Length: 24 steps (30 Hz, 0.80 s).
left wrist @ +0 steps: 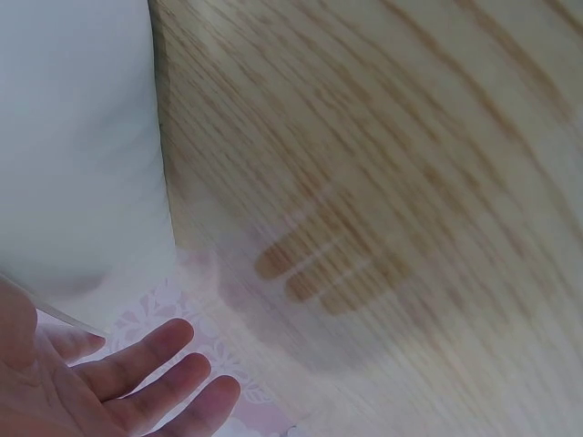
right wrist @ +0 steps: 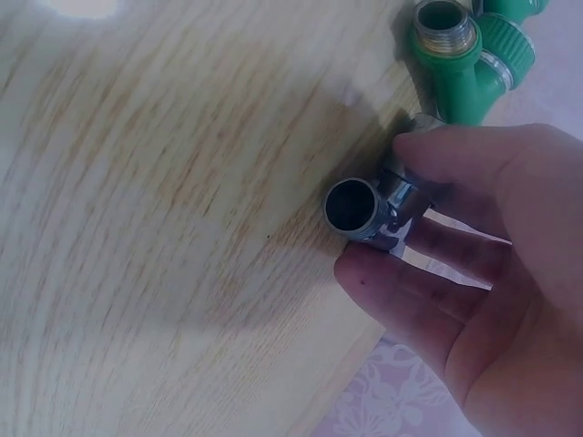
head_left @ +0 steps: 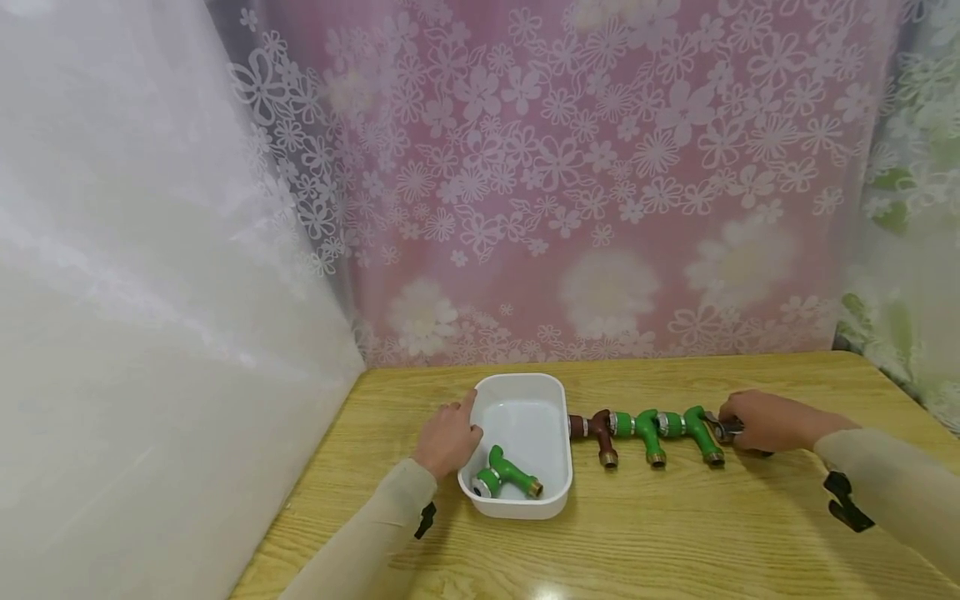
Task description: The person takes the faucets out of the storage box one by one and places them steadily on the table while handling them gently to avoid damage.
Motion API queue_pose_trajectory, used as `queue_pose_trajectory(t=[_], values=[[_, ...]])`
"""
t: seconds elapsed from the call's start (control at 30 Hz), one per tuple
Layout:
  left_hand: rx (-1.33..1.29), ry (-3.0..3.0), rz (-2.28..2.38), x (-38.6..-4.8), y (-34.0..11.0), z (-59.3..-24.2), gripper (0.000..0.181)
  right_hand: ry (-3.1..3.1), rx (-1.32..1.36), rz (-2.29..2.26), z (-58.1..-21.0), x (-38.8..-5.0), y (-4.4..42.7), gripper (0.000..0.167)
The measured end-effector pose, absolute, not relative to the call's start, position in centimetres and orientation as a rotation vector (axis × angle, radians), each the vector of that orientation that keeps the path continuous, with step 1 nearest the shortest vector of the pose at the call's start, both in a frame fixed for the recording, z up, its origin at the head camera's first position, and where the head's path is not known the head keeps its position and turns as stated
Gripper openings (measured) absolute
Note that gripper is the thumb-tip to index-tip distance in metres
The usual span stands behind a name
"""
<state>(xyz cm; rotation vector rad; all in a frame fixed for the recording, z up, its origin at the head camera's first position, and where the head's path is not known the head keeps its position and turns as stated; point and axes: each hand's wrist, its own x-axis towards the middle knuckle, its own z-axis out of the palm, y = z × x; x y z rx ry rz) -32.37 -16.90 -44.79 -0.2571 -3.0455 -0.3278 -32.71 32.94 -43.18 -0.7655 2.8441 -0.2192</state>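
My left hand rests at the left rim of a white plastic tub, its fingers mostly straight in the left wrist view. Inside the tub lies one green Y-shaped pipe fitting with a brass threaded end. To the right, my right hand pinches a chrome pipe fitting between thumb and fingers, low over the table. It is at the right end of a row made up of a dark red fitting and two green fittings, the nearer one just beside my fingertips.
The row of fittings starts against the tub's right wall on a wood-grain table. A flowered pink curtain hangs behind the table's back edge, and a white sheet borders the left side.
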Motion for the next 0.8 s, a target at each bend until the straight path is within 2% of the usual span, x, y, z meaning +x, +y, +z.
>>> queue_pose_trajectory(t=[0.8], values=[[-0.237, -3.066, -0.314, -32.3, -16.8, -44.8, 0.064, 2.928, -0.749, -0.05, -42.0, -31.7, 32.4, 0.034]])
